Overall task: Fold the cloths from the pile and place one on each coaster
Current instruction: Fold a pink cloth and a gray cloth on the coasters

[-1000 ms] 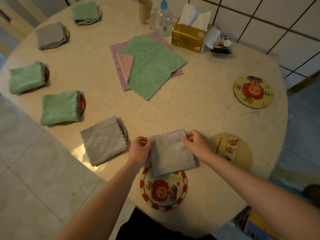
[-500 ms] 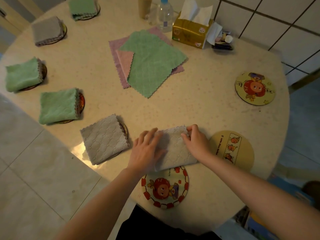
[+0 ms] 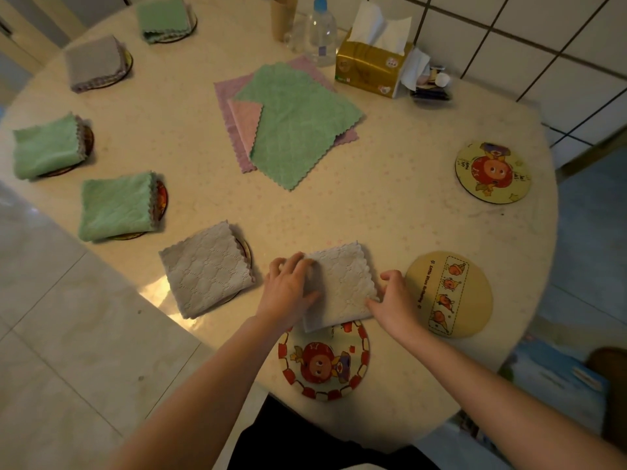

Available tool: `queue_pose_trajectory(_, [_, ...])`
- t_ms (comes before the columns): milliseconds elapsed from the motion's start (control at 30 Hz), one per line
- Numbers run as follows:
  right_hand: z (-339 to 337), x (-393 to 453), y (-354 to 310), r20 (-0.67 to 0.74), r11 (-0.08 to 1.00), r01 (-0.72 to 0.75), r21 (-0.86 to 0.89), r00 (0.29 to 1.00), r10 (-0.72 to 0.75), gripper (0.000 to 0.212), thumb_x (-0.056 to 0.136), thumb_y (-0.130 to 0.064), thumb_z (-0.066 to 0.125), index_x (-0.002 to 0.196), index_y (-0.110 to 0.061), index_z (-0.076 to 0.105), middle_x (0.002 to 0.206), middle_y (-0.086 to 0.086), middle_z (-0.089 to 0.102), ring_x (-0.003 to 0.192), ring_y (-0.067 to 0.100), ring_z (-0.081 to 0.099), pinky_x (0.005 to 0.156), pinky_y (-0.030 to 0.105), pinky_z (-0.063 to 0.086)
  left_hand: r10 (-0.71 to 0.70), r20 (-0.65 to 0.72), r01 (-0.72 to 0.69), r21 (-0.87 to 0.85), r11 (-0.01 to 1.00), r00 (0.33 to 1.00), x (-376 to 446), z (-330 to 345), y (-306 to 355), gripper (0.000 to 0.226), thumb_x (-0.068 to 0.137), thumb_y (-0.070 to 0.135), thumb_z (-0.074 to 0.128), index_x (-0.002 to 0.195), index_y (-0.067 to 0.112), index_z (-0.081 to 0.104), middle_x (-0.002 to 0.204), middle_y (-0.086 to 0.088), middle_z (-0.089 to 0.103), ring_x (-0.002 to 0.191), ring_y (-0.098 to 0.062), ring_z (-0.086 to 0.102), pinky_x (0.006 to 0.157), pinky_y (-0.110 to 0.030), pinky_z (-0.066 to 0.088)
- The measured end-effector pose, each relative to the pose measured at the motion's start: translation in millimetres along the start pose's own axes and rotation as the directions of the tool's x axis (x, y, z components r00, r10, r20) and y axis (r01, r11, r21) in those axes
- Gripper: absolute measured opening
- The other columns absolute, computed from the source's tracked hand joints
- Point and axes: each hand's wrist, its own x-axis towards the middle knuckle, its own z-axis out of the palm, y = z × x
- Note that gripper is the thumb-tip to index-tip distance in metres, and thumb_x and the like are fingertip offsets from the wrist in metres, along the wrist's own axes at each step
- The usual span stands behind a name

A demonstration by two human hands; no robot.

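A folded grey cloth (image 3: 341, 283) lies on the table, its near edge overlapping the red-bordered cartoon coaster (image 3: 325, 362). My left hand (image 3: 288, 288) grips the cloth's left edge with curled fingers. My right hand (image 3: 393, 300) pinches its lower right edge. The pile sits mid-table: a green cloth (image 3: 295, 125) on top of a pink cloth (image 3: 244, 125) and a mauve cloth (image 3: 224, 96). A pale yellow coaster (image 3: 451, 293) and a cartoon coaster (image 3: 492, 171) on the right are bare.
Folded cloths sit on coasters along the left rim: grey (image 3: 207, 269), green (image 3: 117, 205), green (image 3: 45, 149), grey (image 3: 93, 62), green (image 3: 163, 16). A tissue box (image 3: 369, 67), bottle (image 3: 320, 32) and cup (image 3: 283, 15) stand at the back by the tiled wall.
My left hand lifted from pressing flat on the cloth and now curls at its left edge. My right hand slid from the far right corner down to the near right edge.
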Motion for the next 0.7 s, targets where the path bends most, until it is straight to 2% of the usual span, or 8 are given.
queue_pose_trajectory(67, [-1,2,-3,0.020,0.998,-0.055,0.037,0.998,0.055,0.050,0.081,-0.017,0.069,0.123,-0.010,0.042,0.117,0.008,0.055,0.088,0.017,0.055,0.066,0.027,0.047,-0.098,-0.057,0.091,-0.122,0.988,0.994,9,-4,8,0.050,0.090,0.025,0.057,0.136,0.022,0.040,0.142,-0.001,0.042,0.127,-0.027,0.031,0.106,-0.041,0.033])
queue_pose_trajectory(133, [-2,4,-4,0.045,0.996,-0.085,0.039,0.995,0.083,0.045,0.080,-0.021,0.070,0.117,-0.010,0.047,0.112,0.007,0.058,0.095,0.020,0.056,0.076,0.033,0.051,-0.195,-0.050,0.181,-0.204,0.962,0.980,20,-9,11,0.046,0.088,0.011,0.054,0.132,0.017,0.043,0.133,-0.006,0.047,0.120,-0.028,0.040,0.099,-0.037,0.040])
queue_pose_trajectory(233, [-3,4,-7,0.091,0.991,-0.120,0.064,0.989,0.114,0.046,0.079,-0.027,0.072,0.115,-0.009,0.049,0.109,0.006,0.059,0.098,0.022,0.058,0.078,0.033,0.049,-0.357,0.070,0.358,-0.352,0.865,0.931,33,-19,10,0.040,0.085,0.008,0.058,0.123,0.013,0.050,0.123,-0.009,0.051,0.105,-0.025,0.050,0.080,-0.028,0.043])
queue_pose_trajectory(300, [-4,5,-9,0.111,0.981,-0.162,0.102,0.982,0.151,0.051,0.079,-0.029,0.074,0.117,-0.008,0.048,0.110,0.006,0.057,0.102,0.024,0.057,0.084,0.036,0.050,-0.406,0.171,0.437,-0.458,0.774,0.898,37,-25,9,0.035,0.085,0.011,0.062,0.119,0.012,0.054,0.114,-0.009,0.054,0.094,-0.023,0.052,0.072,-0.029,0.044])
queue_pose_trajectory(367, [-5,5,-12,0.130,0.970,-0.201,0.137,0.974,0.183,0.051,0.080,-0.030,0.073,0.117,-0.007,0.047,0.108,0.005,0.054,0.104,0.025,0.056,0.087,0.037,0.049,-0.391,0.210,0.443,-0.495,0.748,0.896,36,-30,8,0.026,0.086,0.017,0.066,0.110,0.012,0.061,0.102,-0.005,0.057,0.086,-0.019,0.053,0.069,-0.028,0.043])
queue_pose_trajectory(500, [-10,-3,-14,0.215,0.955,-0.210,0.209,0.963,0.164,0.035,0.085,-0.031,0.068,0.111,-0.009,0.060,0.107,0.006,0.063,0.094,0.021,0.057,0.079,0.033,0.047,-0.337,0.226,0.404,-0.578,0.709,0.914,25,-38,2,0.006,0.084,0.015,0.067,0.088,0.014,0.063,0.081,-0.003,0.058,0.078,-0.017,0.053,0.068,-0.031,0.047])
queue_pose_trajectory(600, [-18,-17,-12,0.261,0.944,-0.174,0.282,0.960,0.099,0.033,0.087,-0.031,0.065,0.113,-0.011,0.059,0.105,0.003,0.062,0.093,0.018,0.059,0.072,0.029,0.050,-0.290,0.271,0.395,-0.693,0.603,0.918,6,-44,-1,0.007,0.083,0.012,0.069,0.086,0.011,0.062,0.082,-0.007,0.056,0.083,-0.021,0.054,0.075,-0.034,0.052])
queue_pose_trajectory(700, [-20,-34,-1,0.330,0.901,-0.202,0.384,0.941,0.070,0.029,0.087,-0.027,0.065,0.112,-0.013,0.058,0.106,0.003,0.062,0.094,0.020,0.062,0.067,0.034,0.059,-0.253,0.330,0.415,-0.704,0.576,0.910,-23,-44,-5,0.015,0.084,0.014,0.070,0.095,0.007,0.063,0.094,-0.010,0.061,0.090,-0.021,0.059,0.079,-0.036,0.056])
